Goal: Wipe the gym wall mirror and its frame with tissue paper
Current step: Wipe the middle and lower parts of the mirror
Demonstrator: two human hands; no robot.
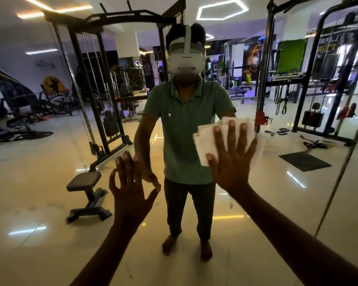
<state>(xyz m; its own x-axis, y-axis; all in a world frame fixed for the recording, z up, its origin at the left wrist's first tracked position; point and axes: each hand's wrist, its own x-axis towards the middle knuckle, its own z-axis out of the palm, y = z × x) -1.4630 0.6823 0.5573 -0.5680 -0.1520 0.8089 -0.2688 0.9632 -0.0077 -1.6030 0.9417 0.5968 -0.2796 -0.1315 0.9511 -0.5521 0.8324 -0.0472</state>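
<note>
The right hand (232, 159) lies flat with straight, spread fingers, pressing a folded wad of tissue paper (207, 139) against the wall mirror (50, 203); nothing is curled round the paper, so only palm pressure keeps it on the glass. The wad sits at about chest height of the person reflected in the mirror, to the right of that reflection, and its corners fan out past the fingers above and to the left of the hand. The left hand (130, 182) is also on or very near the mirror, lower and to the left of the tissue, fingers loosely spread and holding nothing; its fingertips appear to meet their reflection. A thin vertical seam or frame strip (337, 182) runs down the mirror well to the right of the tissue. The likely trouble is the loose layers: a fast sweep could let them slide apart or drop, since nothing pinches them. The bare left fingers may also leave fresh smudges, and the frame looks untouched.
</note>
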